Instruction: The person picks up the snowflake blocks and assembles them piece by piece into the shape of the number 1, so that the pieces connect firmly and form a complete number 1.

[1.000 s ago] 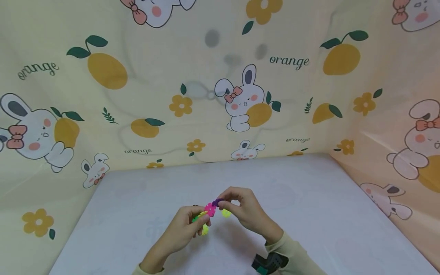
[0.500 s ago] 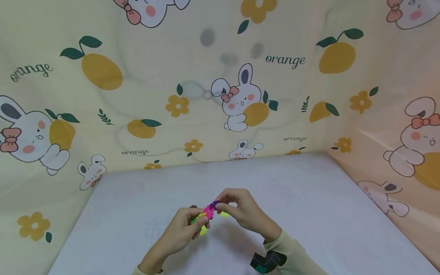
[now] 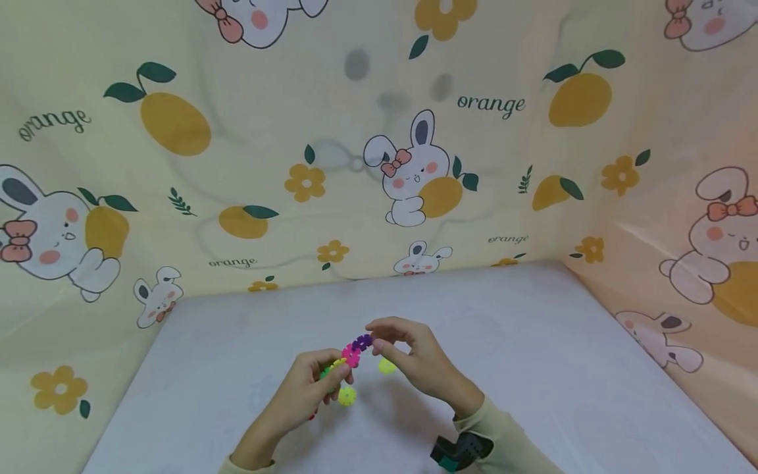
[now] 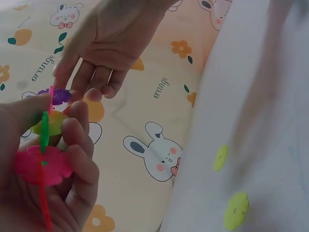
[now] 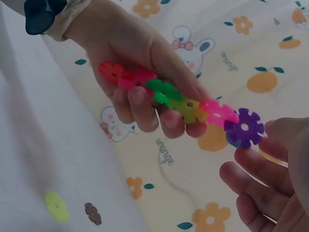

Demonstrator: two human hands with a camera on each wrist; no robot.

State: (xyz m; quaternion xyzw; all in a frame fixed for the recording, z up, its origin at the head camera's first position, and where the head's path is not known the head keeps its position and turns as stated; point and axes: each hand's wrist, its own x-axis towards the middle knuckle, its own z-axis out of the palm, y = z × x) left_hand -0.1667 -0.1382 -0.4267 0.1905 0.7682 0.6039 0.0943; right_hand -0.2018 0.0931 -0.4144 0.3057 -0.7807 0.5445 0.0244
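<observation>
head: l hand [image 3: 304, 388] grips chain [image 3: 351, 356] at 6 o'clock, hiding pt of it; from here i'd worry a sideways nudge pops purple disc [image 3: 362, 342], its 1 o'clock end. l wrist: r hand [image 4: 108, 53] relaxed, can't tell if touching disc. r wrist: teal sliver [image 5: 233, 141] at disc's 7 o'clock, unclear what.

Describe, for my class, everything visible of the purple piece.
The purple piece is a flat, plastic-looking, flower-like disc with a notched rim and a central hole. It ends a colourful chain, joined crosswise to a pink piece and held above the white table. The left hand grips the chain further along; the right hand is close to the purple rim, though contact is unclear.
</observation>
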